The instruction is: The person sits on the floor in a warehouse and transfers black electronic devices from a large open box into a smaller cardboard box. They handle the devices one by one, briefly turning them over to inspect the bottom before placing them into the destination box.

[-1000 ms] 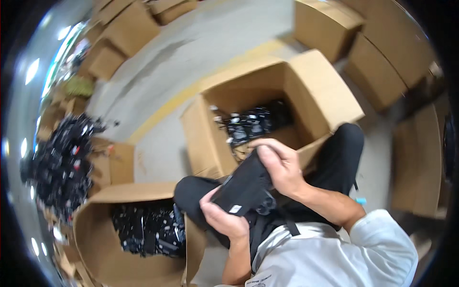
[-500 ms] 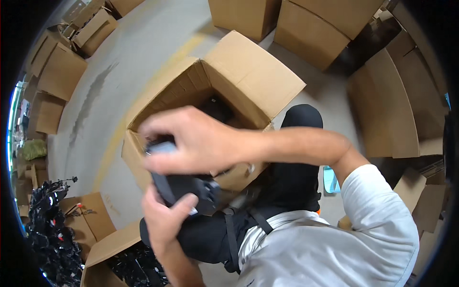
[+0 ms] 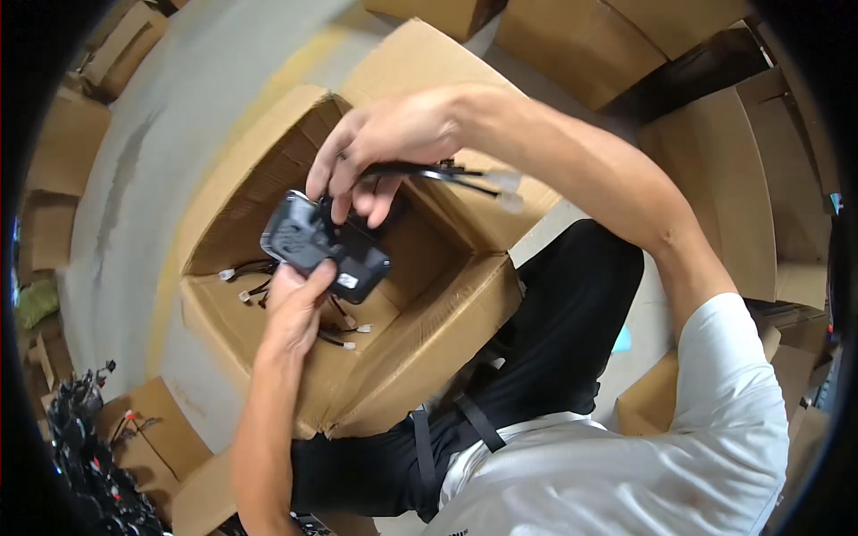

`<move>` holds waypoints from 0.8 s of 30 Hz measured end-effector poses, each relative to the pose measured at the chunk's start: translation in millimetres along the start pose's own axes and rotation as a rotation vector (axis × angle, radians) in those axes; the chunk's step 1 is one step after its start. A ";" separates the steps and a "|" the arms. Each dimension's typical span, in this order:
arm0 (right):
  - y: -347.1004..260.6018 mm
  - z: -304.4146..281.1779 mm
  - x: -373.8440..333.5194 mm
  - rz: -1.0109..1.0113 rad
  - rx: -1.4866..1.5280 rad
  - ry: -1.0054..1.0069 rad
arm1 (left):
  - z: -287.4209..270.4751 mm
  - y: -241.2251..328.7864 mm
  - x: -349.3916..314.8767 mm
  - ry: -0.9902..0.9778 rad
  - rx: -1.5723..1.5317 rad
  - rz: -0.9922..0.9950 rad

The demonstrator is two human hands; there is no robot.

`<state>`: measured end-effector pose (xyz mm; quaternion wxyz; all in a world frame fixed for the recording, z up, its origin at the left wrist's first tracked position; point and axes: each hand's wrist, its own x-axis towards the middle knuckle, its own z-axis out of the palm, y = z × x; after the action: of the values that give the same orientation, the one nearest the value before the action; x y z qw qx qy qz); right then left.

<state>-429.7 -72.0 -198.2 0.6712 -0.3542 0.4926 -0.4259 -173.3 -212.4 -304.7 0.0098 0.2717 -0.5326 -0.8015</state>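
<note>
My left hand (image 3: pixel 295 308) grips a flat black electronic unit (image 3: pixel 323 246) from below and holds it over an open cardboard box (image 3: pixel 429 330). Above the unit, my right hand (image 3: pixel 389 143) pinches its black cables (image 3: pixel 447 174), which stretch to the right and end in blurred white connectors (image 3: pixel 508 192). Inside the box, near its left wall, lie a few more black wires with white plugs (image 3: pixel 246 281). My legs in black trousers (image 3: pixel 554 339) are just right of the box.
More cardboard boxes (image 3: pixel 715 170) stand to the right and along the top. A grey concrete floor with a yellow line (image 3: pixel 161 179) runs at the left. A heap of black wired parts (image 3: pixel 85 447) lies at the lower left beside small boxes.
The view has swung toward the big open box. The black unit has moved from my lap to above the box, and my right hand now pulls its cables out to the right.
</note>
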 end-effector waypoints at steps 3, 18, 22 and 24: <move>45.4 -16.5 38.2 0.336 -0.222 0.034 | 0.8 -80.0 45.7 0.041 -0.098 -0.312; 81.2 -32.8 52.2 -0.569 -0.822 0.735 | 19.9 -274.5 134.8 -0.116 -0.323 -0.541; 93.5 -27.4 58.7 -0.586 -1.093 0.675 | 17.7 -279.9 137.6 0.016 0.025 -0.214; 90.8 -25.7 60.3 -0.554 -1.034 0.664 | 15.2 -278.9 137.1 0.055 0.224 -0.059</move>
<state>-425.0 -93.9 -307.9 0.0942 -0.5935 0.7043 -0.3780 -220.6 -120.7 -598.3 -0.0295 0.3087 -0.6100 -0.7292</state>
